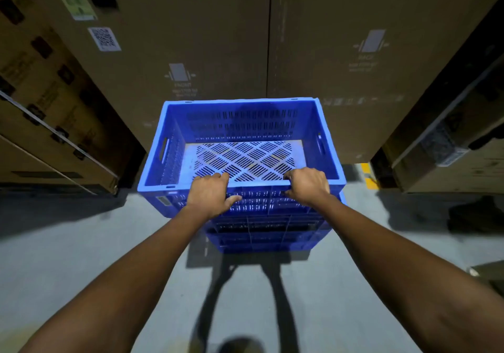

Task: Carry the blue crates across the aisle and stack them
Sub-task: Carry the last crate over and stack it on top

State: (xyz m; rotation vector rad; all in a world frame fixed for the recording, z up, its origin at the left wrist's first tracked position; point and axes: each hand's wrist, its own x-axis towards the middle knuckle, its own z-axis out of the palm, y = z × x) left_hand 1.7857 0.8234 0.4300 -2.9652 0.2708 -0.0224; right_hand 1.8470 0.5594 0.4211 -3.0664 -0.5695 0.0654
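Where tall brown cardboard cartons (207,39) fill the upper half of the frame, a grey concrete floor (81,243) spreads across the lower half. At frame centre, an empty blue perforated plastic crate (242,123) sits atop a stack of similar blue crates (267,232), slightly offset to the left of it. The left hand (208,193) and right hand (306,185) both clasp the top crate's near rim, fingers curled over the edge into the crate, thumbs against the outer wall. A yellow floor marking (368,175) shows at right of centre.
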